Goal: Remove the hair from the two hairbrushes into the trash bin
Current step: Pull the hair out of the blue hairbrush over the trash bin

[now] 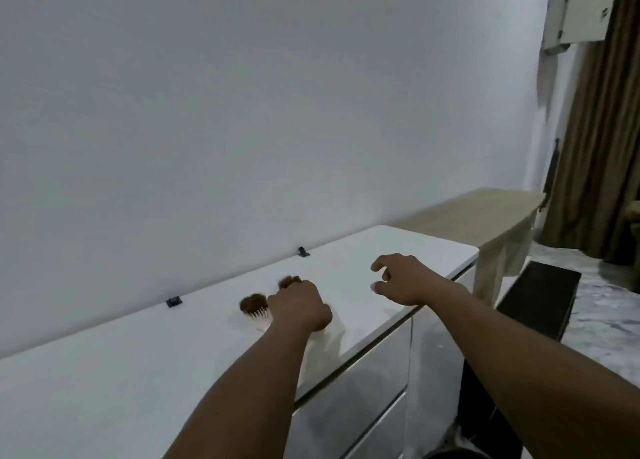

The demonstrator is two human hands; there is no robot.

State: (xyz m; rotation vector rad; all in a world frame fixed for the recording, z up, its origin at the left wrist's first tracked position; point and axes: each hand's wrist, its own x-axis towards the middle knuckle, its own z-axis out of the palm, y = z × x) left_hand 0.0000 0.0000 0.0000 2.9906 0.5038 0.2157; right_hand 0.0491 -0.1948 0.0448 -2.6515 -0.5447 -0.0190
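Two hairbrushes lie on the white dresser top (pixel 104 361), both clogged with brown hair. The left hairbrush (pixel 254 308) shows a brown hair clump, white bristles and a pale pink body. Only the hair clump of the right hairbrush (pixel 290 281) shows, sticking out just beyond my left hand (pixel 300 307). That hand is curled into a fist over the brushes' handles and seems to grip the right hairbrush. My right hand (pixel 398 278) hovers above the dresser top to the right, fingers apart and bent, holding nothing.
Two small black clips (pixel 174 301) (pixel 303 251) sit where the dresser meets the wall. Beyond the dresser stands a wooden bench (pixel 485 216). A dark panel (pixel 540 299) and a dark rounded rim (pixel 450 454) are on the floor at the right.
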